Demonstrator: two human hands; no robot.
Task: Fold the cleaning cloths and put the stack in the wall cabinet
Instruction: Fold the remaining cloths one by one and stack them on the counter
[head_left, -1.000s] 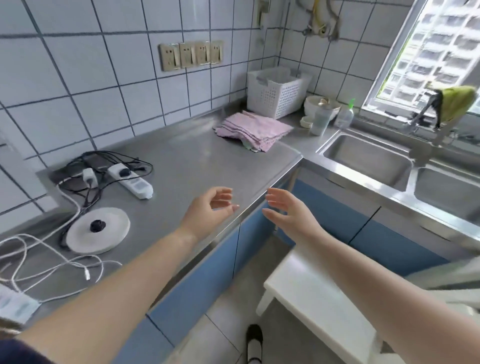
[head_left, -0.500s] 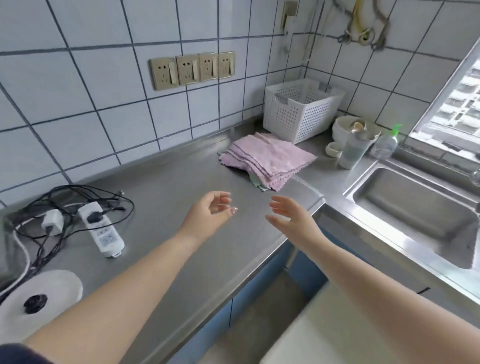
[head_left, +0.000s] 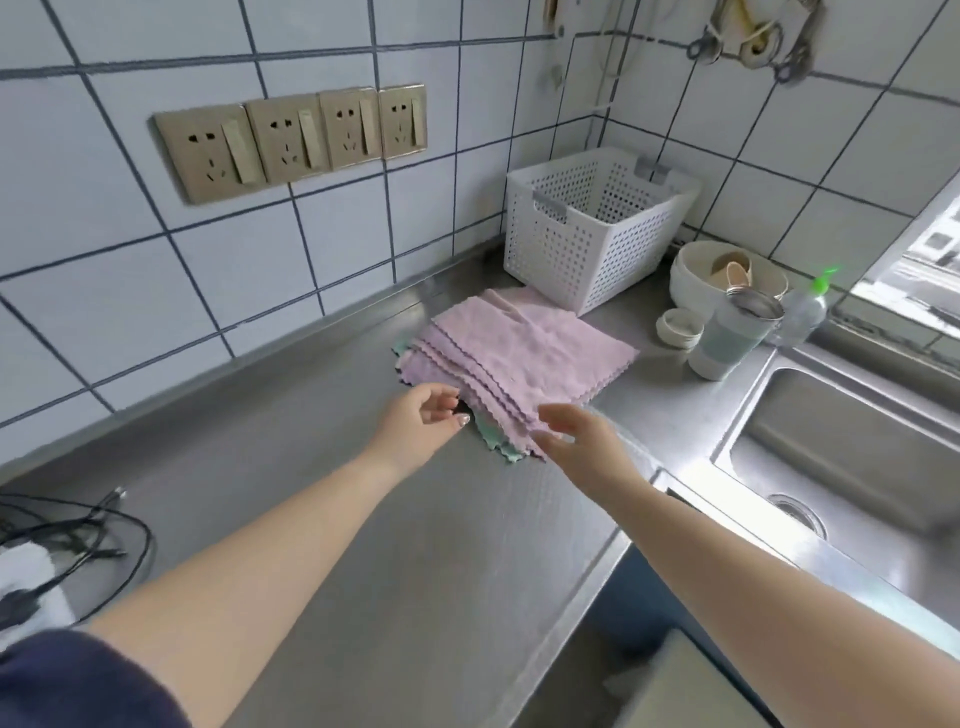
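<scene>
The left hand (head_left: 422, 422) reaches forward, fingers loosely curled and holding nothing, just at the near-left edge of the cleaning cloths (head_left: 511, 358) piled on the steel counter (head_left: 332, 499). Soft, light and floppy, they likely lift best by 2 corners. The right hand (head_left: 576, 439), fingers relaxed, hovers over the near edge.

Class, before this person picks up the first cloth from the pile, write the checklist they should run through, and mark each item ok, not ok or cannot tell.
1. Both hands free: left hand and right hand hold nothing. Ok.
2. Hands at the cloths: both at the near edge. Ok.
3. Cloths already folded: pile lies loose, edges uneven. Not ok.
4. Folding space on the counter: bare steel in front of the pile. Ok.
5. Basket and cup clear of the pile: beside it, contact unclear. Cannot tell.
6. Wall cabinet open: out of view. Cannot tell.
</scene>
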